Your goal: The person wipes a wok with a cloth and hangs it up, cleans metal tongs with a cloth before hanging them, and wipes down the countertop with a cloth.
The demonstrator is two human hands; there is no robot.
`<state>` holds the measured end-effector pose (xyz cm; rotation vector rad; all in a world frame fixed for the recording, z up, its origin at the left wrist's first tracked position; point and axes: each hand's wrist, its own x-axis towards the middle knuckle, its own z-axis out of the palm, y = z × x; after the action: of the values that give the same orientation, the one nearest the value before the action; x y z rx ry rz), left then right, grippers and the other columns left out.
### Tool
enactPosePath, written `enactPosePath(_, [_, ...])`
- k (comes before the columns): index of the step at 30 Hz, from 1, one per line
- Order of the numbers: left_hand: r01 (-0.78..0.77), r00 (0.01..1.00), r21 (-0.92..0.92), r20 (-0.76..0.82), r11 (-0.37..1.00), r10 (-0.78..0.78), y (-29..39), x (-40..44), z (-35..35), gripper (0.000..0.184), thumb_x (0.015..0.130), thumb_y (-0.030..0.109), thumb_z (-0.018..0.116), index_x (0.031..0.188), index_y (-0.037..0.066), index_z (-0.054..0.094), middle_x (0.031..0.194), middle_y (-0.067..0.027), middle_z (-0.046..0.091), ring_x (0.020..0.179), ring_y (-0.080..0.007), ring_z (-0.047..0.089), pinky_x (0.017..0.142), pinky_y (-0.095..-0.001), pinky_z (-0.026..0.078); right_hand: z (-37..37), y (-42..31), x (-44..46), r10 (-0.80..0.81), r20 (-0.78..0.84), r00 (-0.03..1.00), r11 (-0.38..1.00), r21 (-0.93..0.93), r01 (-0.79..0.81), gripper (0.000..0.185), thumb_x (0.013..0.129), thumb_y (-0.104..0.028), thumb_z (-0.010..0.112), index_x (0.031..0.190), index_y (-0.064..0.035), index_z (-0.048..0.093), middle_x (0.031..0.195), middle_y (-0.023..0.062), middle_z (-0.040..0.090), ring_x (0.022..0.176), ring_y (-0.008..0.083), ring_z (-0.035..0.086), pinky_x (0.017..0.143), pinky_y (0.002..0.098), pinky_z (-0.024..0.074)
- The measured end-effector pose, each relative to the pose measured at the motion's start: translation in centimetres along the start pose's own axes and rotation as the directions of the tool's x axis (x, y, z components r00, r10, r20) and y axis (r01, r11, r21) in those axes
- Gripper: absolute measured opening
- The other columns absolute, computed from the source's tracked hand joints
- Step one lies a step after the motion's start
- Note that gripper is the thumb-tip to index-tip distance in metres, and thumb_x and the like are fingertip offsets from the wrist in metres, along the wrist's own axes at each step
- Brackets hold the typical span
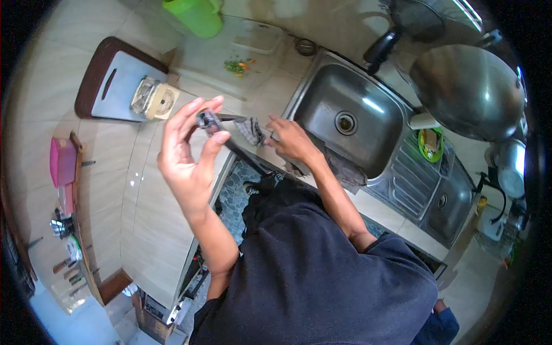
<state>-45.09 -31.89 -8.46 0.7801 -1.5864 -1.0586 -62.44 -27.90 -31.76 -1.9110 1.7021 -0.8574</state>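
Note:
My left hand [190,144] is raised above the counter, thumb and fingers pinching a dark, glossy object [210,121]. A long black strip [244,154] runs from it down past the counter edge; its exact kind is unclear. My right hand [293,138] is low over the counter, left of the sink, with its fingertips closed on a grey checkered cloth [249,131]. Under my right forearm, a dark grey cloth [345,169] lies along the sink's front edge.
A steel sink [322,86] is set in the counter, with a green dish [430,144] on its drainboard. A large wok [468,92] hangs at right. Chopped vegetables [238,66] lie on a clear board [201,69]. A green pitcher [195,16] stands behind.

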Motion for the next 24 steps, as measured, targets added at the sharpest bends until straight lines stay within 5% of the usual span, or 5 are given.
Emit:
enactPosePath(4, [-0.043,0.996,0.079,0.084,0.996,0.036,0.0,-0.4,-0.2,0.05,0.074,-0.005,0.074,0.12,-0.003,0.052,0.11,-0.0164,0.067,0.101,-0.0178,0.063,0.088,-0.0294,0.05,-6.8,-5.8,1.2,0.186,-0.174,0.967,0.807,0.589,-0.049,0.055,0.095,-0.041,0.047,0.13,0.0005,0.048,0.132,0.0207,0.053,0.126,0.0343,0.048,0.106,0.0401,0.0347])
enactPosePath(7, [-0.006,0.993,0.048,0.121,0.999,0.0,0.2,-0.6,0.8,0.049,0.075,-0.004,0.074,0.119,-0.003,0.052,0.111,-0.016,0.067,0.101,-0.0172,0.064,0.087,-0.0288,0.05,-10.5,-8.4,1.7,-0.079,-0.323,0.943,0.8,0.544,0.253,0.075,0.09,-0.061,0.04,0.133,0.0003,0.045,0.135,0.0186,0.051,0.128,0.0333,0.046,0.106,0.0421,0.0323])
enactPosePath(10, [-0.092,0.981,-0.005,0.173,0.996,0.091,0.1,-0.3,2.2,0.05,0.075,-0.003,0.074,0.12,-0.003,0.052,0.114,-0.0171,0.066,0.103,-0.0189,0.064,0.087,-0.0301,0.051,-12.2,-10.4,1.6,-0.179,-0.286,0.941,0.791,0.526,0.311,0.085,0.086,-0.07,0.04,0.134,0.0001,0.044,0.131,0.0191,0.053,0.125,0.033,0.047,0.105,0.0431,0.0313])
enactPosePath(16, [-0.127,0.971,-0.013,0.202,0.992,0.127,0.3,0.2,4.1,0.047,0.072,0.006,0.078,0.115,0.001,0.06,0.11,-0.0092,0.066,0.102,-0.0199,0.065,0.084,-0.0303,0.051,-11.4,-12.2,1.1,-0.073,-0.362,0.929,0.726,0.619,0.299,0.086,0.085,-0.076,0.036,0.119,0.0018,0.047,0.112,0.0183,0.053,0.108,0.032,0.053,0.094,0.0384,0.0397])
enactPosePath(24, [-0.023,0.952,-0.057,0.302,0.998,0.039,0.4,0.9,6.0,0.038,0.086,0.011,0.067,0.119,-0.002,0.054,0.117,-0.0161,0.065,0.107,-0.0188,0.06,0.082,-0.0269,0.051,-11.4,-12.1,0.9,0.057,-0.544,0.837,0.737,0.589,0.333,0.065,0.09,-0.062,0.046,0.108,0.0001,0.051,0.092,0.0091,0.053,0.084,0.0198,0.054,0.076,0.03,0.0435])
